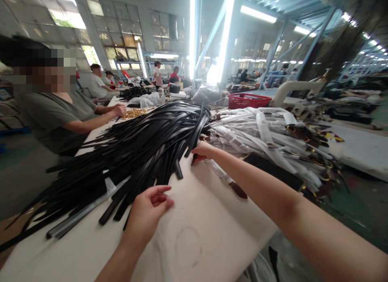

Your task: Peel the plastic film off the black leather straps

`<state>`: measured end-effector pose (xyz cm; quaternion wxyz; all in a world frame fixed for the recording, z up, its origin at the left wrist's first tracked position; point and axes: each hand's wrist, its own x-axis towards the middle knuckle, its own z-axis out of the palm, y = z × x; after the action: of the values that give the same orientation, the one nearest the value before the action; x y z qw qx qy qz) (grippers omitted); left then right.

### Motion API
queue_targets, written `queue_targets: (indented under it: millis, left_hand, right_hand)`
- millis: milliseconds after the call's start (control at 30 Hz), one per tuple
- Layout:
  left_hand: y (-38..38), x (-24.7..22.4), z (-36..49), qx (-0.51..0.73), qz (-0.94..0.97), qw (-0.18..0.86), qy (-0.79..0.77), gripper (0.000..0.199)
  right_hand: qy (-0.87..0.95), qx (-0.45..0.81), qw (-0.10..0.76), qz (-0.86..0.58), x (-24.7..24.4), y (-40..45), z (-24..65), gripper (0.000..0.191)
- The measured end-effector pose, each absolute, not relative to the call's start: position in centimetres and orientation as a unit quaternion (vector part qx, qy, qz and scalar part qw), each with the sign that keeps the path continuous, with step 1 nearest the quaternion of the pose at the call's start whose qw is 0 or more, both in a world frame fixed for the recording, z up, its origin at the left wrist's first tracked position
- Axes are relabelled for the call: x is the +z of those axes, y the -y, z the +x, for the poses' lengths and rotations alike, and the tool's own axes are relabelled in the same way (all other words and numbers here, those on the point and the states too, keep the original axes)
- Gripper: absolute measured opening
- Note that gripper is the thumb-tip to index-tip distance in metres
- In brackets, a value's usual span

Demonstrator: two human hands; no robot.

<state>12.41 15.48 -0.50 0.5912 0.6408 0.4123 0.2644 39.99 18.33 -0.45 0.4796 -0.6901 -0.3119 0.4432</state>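
Note:
A large pile of black straps (145,132) lies across the white table (209,229), their ends fanned toward me and to the left. My right hand (202,151) reaches to the right edge of this pile, its fingers closed on the dark end of a strap. My left hand (154,201) is over the table just in front of the strap ends, fingers curled with a gap between thumb and forefinger and nothing seen in them. Beside my right forearm lies a strap in white wrapping with a brown end (238,190).
White-wrapped straps (257,132) with brown ends and gold rings are heaped on the right, in front of a red basket (248,100). A person (60,108) at the left handles small items by gold-coloured pieces (133,113). A dark flat object (273,171) lies under my right forearm.

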Motion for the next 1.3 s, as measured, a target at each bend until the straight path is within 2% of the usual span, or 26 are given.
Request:
queue_targets:
  millis: [67, 167, 267, 367, 567, 833, 1067, 1200, 1300]
  left_hand:
    - [-15.4, -0.4, 12.4, 0.259, 0.645, 0.587, -0.415, 0.043]
    - [-15.1, -0.3, 12.5, 0.248, 0.651, 0.585, -0.415, 0.041]
    - [-14.9, -0.3, 12.7, 0.258, 0.641, 0.586, -0.423, 0.04]
    - [-15.0, -0.5, 12.8, 0.274, 0.627, 0.591, -0.427, 0.042]
    - [-15.9, -1.5, 12.5, 0.265, 0.623, 0.596, -0.431, 0.038]
    - [-16.3, -1.5, 12.6, 0.246, 0.612, 0.605, -0.446, 0.04]
    - [-15.2, 0.4, 12.9, 0.195, 0.628, 0.621, -0.426, 0.023]
    - [-15.1, -0.1, 12.8, 0.191, 0.614, 0.625, -0.442, 0.024]
    - [-15.2, -0.7, 12.7, 0.203, 0.597, 0.629, -0.454, 0.027]
  right_hand:
    - [0.353, 0.464, 0.462, -0.669, -0.2, -16.0, 39.3, 0.016]
    - [0.416, 0.497, 0.461, -0.606, 0.4, -12.8, 36.6, 0.027]
    - [0.484, 0.457, 0.536, -0.519, 0.8, -10.6, 33.4, 0.039]
    - [0.538, 0.397, 0.582, -0.463, 0.9, -9.6, 31.9, 0.041]
    - [0.547, 0.396, 0.586, -0.447, 0.6, -9.3, 32.5, 0.036]
    - [0.599, 0.38, 0.531, -0.464, 0.5, -9.3, 32.4, 0.036]
    - [0.556, 0.491, 0.504, -0.442, -1.2, -10.0, 30.9, 0.037]
    - [0.353, 0.603, 0.574, -0.427, -1.6, -11.6, 31.9, 0.049]
    - [0.307, 0.586, 0.608, -0.438, -1.8, -12.0, 32.3, 0.046]
